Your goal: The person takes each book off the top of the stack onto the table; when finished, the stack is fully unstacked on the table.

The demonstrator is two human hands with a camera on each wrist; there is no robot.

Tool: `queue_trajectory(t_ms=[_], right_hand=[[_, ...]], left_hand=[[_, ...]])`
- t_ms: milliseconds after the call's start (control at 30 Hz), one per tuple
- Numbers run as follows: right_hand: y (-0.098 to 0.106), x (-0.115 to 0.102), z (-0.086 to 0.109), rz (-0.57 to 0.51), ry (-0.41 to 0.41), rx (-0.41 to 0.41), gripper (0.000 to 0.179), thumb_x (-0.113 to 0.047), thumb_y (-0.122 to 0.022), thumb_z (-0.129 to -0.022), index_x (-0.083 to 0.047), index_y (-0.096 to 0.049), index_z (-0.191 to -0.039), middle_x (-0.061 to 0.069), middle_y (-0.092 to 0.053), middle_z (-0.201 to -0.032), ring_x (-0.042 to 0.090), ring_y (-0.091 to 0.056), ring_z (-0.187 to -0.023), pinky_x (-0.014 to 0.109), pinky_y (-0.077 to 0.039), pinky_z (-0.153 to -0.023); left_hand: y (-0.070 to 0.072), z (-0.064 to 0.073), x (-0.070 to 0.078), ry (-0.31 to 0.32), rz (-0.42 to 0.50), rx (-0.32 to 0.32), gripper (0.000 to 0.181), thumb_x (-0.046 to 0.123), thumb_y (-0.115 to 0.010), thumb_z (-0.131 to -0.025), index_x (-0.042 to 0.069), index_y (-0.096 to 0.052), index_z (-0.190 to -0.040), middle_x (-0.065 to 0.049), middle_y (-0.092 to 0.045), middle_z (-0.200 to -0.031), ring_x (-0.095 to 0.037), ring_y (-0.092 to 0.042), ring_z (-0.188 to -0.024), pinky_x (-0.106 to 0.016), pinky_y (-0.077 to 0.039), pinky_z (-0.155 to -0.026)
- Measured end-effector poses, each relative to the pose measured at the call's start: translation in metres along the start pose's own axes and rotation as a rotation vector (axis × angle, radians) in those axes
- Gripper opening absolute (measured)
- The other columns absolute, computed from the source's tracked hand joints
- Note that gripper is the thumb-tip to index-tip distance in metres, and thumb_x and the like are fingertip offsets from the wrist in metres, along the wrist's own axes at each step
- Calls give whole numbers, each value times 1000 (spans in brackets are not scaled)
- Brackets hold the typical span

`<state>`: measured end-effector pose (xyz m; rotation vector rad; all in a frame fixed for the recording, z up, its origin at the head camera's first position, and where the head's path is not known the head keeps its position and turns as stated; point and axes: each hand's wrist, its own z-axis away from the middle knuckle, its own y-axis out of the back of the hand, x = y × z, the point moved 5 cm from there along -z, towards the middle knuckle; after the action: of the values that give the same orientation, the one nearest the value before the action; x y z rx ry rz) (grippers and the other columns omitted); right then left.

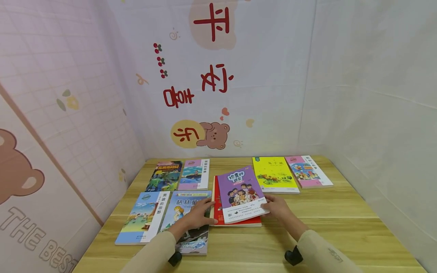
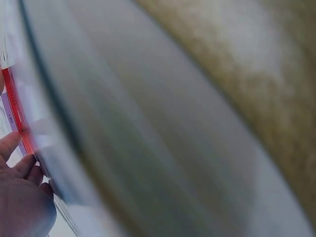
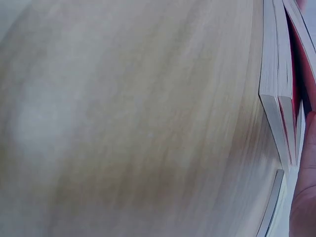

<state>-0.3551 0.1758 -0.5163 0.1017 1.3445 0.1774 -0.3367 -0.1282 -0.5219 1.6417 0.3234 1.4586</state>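
A purple book (image 1: 240,193) lies tilted on top of a red book (image 1: 218,218) near the middle of the table. My right hand (image 1: 278,208) pinches the purple book's lower right corner, with the thumb on the cover. In the right wrist view, the fingers of that hand reach under the raised top book (image 3: 305,42), leaving a gap above the stack. My left hand (image 1: 198,215) touches the red book's left edge with its fingertips. The left wrist view shows its fingers fairly straight against the red spine (image 2: 17,108).
Beneath my left forearm lies a fairy-tale book (image 1: 194,242), beside a blue-and-white book (image 1: 141,218). Behind them are a dark green book (image 1: 164,176) and a pink-edged book (image 1: 194,174). A yellow book (image 1: 274,174) and a pink book (image 1: 307,172) lie at the back right of the wooden table (image 1: 341,235).
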Motion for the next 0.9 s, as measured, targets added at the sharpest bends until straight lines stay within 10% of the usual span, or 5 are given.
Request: queue_trajectory(t_ms=[900], right_hand=[[28, -2, 22, -110, 38, -28, 60, 6, -58, -92, 5, -38, -149, 26, -56, -118, 25, -66, -84, 47, -58, -75]], left_hand=[[1, 1, 1, -24, 0, 5, 75, 36, -73, -92, 5, -39, -152, -20, -22, -160, -48, -16, -144, -72, -21, -106]])
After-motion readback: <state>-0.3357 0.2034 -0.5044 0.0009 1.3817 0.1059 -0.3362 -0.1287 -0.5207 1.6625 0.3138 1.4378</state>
